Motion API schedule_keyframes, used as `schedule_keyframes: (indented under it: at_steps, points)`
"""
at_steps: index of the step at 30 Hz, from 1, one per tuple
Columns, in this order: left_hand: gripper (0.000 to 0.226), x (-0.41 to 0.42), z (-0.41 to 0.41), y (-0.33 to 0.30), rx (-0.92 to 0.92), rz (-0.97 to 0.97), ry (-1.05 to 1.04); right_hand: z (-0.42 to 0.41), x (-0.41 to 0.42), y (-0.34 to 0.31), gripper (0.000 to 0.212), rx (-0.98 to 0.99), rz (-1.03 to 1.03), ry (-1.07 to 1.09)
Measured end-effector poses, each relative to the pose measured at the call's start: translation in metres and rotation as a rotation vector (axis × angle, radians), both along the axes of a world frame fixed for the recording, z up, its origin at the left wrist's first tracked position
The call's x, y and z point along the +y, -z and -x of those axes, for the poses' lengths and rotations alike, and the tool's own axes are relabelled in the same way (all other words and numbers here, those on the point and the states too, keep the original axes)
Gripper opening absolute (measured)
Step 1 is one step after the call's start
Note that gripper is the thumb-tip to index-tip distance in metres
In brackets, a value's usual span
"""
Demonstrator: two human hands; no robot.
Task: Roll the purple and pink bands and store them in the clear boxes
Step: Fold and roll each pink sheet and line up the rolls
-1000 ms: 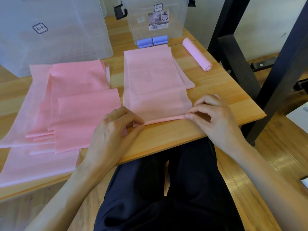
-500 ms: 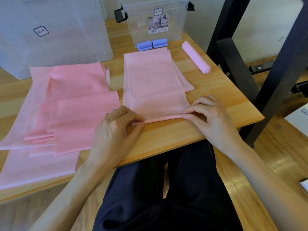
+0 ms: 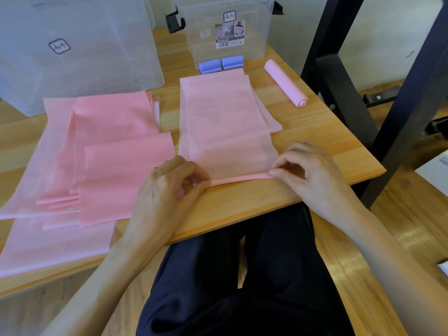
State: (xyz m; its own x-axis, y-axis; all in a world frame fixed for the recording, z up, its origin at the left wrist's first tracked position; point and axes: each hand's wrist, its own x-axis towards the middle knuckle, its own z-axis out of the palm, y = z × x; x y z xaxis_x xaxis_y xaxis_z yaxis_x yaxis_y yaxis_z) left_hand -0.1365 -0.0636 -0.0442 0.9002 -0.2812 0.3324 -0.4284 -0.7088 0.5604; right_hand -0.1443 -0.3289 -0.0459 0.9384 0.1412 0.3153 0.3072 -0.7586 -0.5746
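Note:
A long pale pink band (image 3: 223, 124) lies flat on the wooden table, its near end turned into a thin roll (image 3: 238, 178). My left hand (image 3: 169, 187) pinches the roll's left end and my right hand (image 3: 308, 170) pinches its right end. A finished pink roll (image 3: 286, 86) lies at the back right. Two purple rolls (image 3: 220, 64) sit against the small clear box (image 3: 228, 30). A large clear box (image 3: 72, 49) stands at the back left.
A pile of several loose pink bands (image 3: 97, 161) covers the table's left half, partly hanging over the front edge. Black metal frame legs (image 3: 339, 81) stand close to the table's right edge. My dark-trousered legs are under the front edge.
The roll at the band's near end has grown slightly thicker and sits a little farther up the band. Both hands stay at its ends.

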Motion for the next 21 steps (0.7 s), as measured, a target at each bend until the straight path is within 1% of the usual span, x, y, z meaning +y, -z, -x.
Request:
schedule_keyframes:
  at_steps: [3,7,12,16,19,21]
  points:
    - [0.017,0.002,0.003,0.002,-0.033,-0.026,-0.011,0.002,-0.004,0.004,0.024,-0.031,-0.040,-0.022]
    - [0.012,0.003,0.000,0.003,-0.034,-0.040,-0.047,-0.002,-0.003,0.008,0.025,-0.090,-0.042,0.008]
    - [0.002,-0.001,-0.003,-0.001,-0.006,0.022,-0.083,-0.004,0.003,0.013,0.020,-0.154,-0.038,0.003]
    - [0.004,0.001,-0.004,0.001,-0.048,-0.011,-0.082,-0.006,-0.001,0.015,0.022,-0.162,-0.036,-0.007]
    - [0.010,0.004,-0.006,0.002,-0.038,-0.032,-0.090,-0.010,-0.001,0.015,0.023,-0.159,-0.046,0.004]
    - [0.007,0.005,-0.007,0.001,-0.043,-0.029,-0.072,-0.011,0.001,0.014,0.022,-0.158,-0.041,0.014]
